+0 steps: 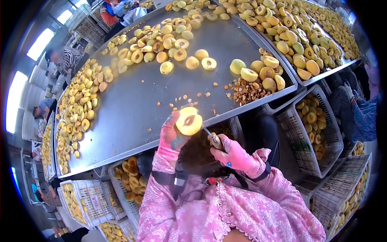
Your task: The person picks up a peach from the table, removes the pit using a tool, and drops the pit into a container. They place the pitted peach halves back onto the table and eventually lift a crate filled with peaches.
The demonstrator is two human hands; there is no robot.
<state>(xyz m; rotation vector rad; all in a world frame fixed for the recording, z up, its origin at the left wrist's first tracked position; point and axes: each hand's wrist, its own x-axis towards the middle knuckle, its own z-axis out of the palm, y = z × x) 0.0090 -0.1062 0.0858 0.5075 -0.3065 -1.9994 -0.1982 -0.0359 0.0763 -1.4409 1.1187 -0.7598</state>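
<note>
My left hand (172, 135), in a stained pink glove, holds a halved yellow fruit (189, 121) with its cut face up and a brown hollow in the middle. My right hand (235, 154), gloved in pink, is closed round the wooden handle of a small tool (215, 141). The tool's thin metal shaft points up and left, close to the fruit's lower right edge; whether it touches is unclear. Beyond both hands, small brown pits and bits lie on the metal table (133, 101), with a larger heap of pits (248, 92) to the right.
Fruit halves (161, 42) lie along the table's far and left sides. A second table (322, 30) at the right bears more fruit. Crates of fruit stand below the near edge, at left (92, 201) and right (310, 129). Other people (66, 58) are at the left and right edges.
</note>
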